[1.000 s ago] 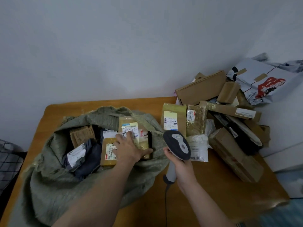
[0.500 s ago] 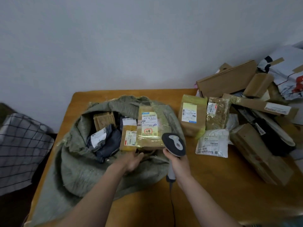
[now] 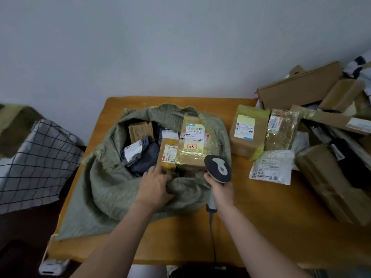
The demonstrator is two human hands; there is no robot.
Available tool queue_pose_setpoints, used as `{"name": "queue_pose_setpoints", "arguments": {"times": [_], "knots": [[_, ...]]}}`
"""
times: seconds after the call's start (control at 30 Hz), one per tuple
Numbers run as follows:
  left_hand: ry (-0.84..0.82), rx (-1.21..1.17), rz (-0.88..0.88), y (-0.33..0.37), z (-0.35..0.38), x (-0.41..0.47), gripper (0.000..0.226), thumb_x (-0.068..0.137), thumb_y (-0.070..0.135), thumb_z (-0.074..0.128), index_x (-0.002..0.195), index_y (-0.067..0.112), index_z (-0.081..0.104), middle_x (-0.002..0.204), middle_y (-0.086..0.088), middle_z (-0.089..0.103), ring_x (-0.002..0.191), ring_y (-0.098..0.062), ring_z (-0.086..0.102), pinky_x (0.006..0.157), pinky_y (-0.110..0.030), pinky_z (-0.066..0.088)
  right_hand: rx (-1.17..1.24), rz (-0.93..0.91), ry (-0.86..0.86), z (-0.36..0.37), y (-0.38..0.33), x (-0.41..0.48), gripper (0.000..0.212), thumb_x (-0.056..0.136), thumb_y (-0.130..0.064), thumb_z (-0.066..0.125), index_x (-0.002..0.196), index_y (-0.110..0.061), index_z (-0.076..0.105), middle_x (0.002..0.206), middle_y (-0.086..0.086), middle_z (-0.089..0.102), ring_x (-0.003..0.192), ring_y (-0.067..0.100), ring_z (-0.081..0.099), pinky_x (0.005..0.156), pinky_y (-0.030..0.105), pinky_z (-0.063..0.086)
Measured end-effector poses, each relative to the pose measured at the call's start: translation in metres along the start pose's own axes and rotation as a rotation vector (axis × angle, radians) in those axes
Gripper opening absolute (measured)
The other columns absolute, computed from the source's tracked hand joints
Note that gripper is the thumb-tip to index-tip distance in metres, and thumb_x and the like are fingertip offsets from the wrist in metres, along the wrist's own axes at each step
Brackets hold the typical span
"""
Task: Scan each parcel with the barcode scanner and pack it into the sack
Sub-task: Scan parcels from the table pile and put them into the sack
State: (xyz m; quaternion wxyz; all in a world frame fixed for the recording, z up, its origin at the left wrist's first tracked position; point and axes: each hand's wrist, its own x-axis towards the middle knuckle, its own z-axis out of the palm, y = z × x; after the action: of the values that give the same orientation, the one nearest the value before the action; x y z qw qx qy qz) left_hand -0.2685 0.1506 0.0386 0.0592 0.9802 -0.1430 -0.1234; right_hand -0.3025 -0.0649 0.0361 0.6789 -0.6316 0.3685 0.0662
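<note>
Sack [image 3: 112,189] lies open on the table [image 3: 261,227], 9 o'clock side, with several parcels inside. Taped box [image 3: 192,145] sits on top at the sack's 2 o'clock. Left hand [image 3: 154,187] grips the sack's bunched near rim at 5 o'clock. Right hand [image 3: 221,190] is wrapped round the scanner [image 3: 218,166] handle, head up, just beside the rim. Unpacked parcels are piled at 3 o'clock: yellow-taped box [image 3: 248,131], white bag [image 3: 273,167].

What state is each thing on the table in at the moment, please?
sack: open, parcels inside.
left hand: grips the sack's near rim.
right hand: holds the barcode scanner.
taped parcel: in the sack's mouth, label up.
white mailer: flat on the table, outside the sack.
</note>
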Motion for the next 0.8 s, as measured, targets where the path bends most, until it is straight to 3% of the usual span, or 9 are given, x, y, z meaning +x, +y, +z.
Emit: {"name": "queue_pose_setpoints", "arguments": {"times": [0.13, 0.23, 0.3, 0.37, 0.43, 0.47, 0.57, 0.73, 0.8], "knots": [[0.448, -0.107, 0.259, -0.017, 0.001, -0.02, 0.027, 0.065, 0.021, 0.079, 0.089, 0.021, 0.067, 0.09, 0.003, 0.065, 0.079, -0.025, 0.061, 0.071, -0.037, 0.038, -0.009, -0.033, -0.001, 0.017, 0.006, -0.003, 0.061, 0.084, -0.036, 0.084, 0.136, -0.016, 0.061, 0.131, 0.004, 0.064, 0.125, 0.027, 0.056, 0.109, 0.045, 0.045], [0.503, -0.013, 0.308, -0.028, 0.016, -0.046, 0.016, 0.077, 0.033, 0.068, 0.09, 0.024, 0.067, 0.088, 0.004, 0.06, 0.079, -0.02, 0.054, 0.071, -0.036, 0.034, -0.003, -0.041, -0.019, 0.025, 0.009, -0.002, 0.057, 0.085, -0.033, 0.083, 0.135, -0.015, 0.062, 0.129, 0.003, 0.063, 0.126, 0.027, 0.055, 0.107, 0.041, 0.044], [0.301, -0.054, 0.266, -0.034, 0.028, -0.064, 0.03, 0.083, 0.058, 0.071, 0.091, 0.029, 0.072, 0.087, 0.007, 0.059, 0.08, -0.017, 0.057, 0.072, -0.035, 0.042, -0.019, -0.054, -0.026, 0.026, 0.009, -0.002, 0.053, 0.086, -0.033, 0.082, 0.132, -0.015, 0.064, 0.129, 0.003, 0.064, 0.126, 0.028, 0.056, 0.108, 0.042, 0.045], [-0.146, -0.133, 0.109, -0.031, 0.031, -0.077, 0.053, 0.088, 0.079, 0.051, 0.088, 0.03, 0.072, 0.081, 0.01, 0.059, 0.077, -0.016, 0.061, 0.068, -0.033, 0.048, -0.028, -0.056, -0.009, 0.026, 0.009, -0.001, 0.054, 0.086, -0.034, 0.082, 0.133, -0.015, 0.064, 0.133, 0.006, 0.064, 0.128, 0.03, 0.056, 0.109, 0.045, 0.045], [-0.505, -0.219, -0.001, -0.024, 0.033, -0.083, 0.063, 0.089, 0.084, 0.041, 0.091, 0.03, 0.072, 0.082, 0.008, 0.064, 0.078, -0.015, 0.06, 0.067, -0.033, 0.047, -0.015, -0.039, 0.009, 0.023, 0.01, 0.0, 0.054, 0.086, -0.033, 0.082, 0.134, -0.016, 0.063, 0.132, 0.006, 0.065, 0.126, 0.03, 0.057, 0.109, 0.045, 0.046], [-0.581, -0.252, -0.04, -0.021, 0.031, -0.082, 0.067, 0.088, 0.086, 0.039, 0.101, 0.031, 0.075, 0.089, 0.007, 0.069, 0.083, -0.015, 0.062, 0.07, -0.032, 0.047, -0.02, -0.029, 0.011, 0.02, 0.009, 0.0, 0.052, 0.086, -0.033, 0.082, 0.132, -0.016, 0.064, 0.128, 0.005, 0.066, 0.124, 0.029, 0.058, 0.106, 0.044, 0.047], [-0.576, -0.174, -0.067, -0.006, 0.016, -0.064, 0.081, 0.085, 0.091, 0.033, 0.12, 0.031, 0.075, 0.115, 0.0, 0.074, 0.104, -0.021, 0.067, 0.086, -0.036, 0.053, -0.028, -0.015, 0.008, 0.008, 0.009, 0.004, 0.041, 0.087, -0.033, 0.081, 0.123, -0.018, 0.068, 0.115, 0.0, 0.067, 0.115, 0.026, 0.06, 0.098, 0.038, 0.048], [-0.439, 0.189, -0.034, 0.039, -0.02, -0.014, 0.091, 0.08, 0.097, 0.028, 0.106, 0.019, 0.066, 0.116, -0.006, 0.07, 0.108, -0.027, 0.067, 0.086, -0.041, 0.047, 0.013, 0.032, 0.035, -0.022, 0.013, 0.017, 0.044, 0.065, -0.052, 0.088, 0.099, -0.032, 0.069, 0.113, 0.0, 0.074, 0.109, 0.027, 0.068, 0.097, 0.051, 0.057], [-0.417, 0.235, -0.007, 0.06, -0.03, 0.006, 0.092, 0.081, 0.096, 0.029, 0.112, 0.018, 0.066, 0.116, -0.006, 0.071, 0.106, -0.027, 0.068, 0.084, -0.04, 0.048, 0.099, 0.057, 0.037, -0.043, 0.008, 0.019, 0.032, 0.076, -0.037, 0.088, 0.099, -0.028, 0.069, 0.112, 0.008, 0.075, 0.105, 0.03, 0.071, 0.091, 0.05, 0.061]]}}
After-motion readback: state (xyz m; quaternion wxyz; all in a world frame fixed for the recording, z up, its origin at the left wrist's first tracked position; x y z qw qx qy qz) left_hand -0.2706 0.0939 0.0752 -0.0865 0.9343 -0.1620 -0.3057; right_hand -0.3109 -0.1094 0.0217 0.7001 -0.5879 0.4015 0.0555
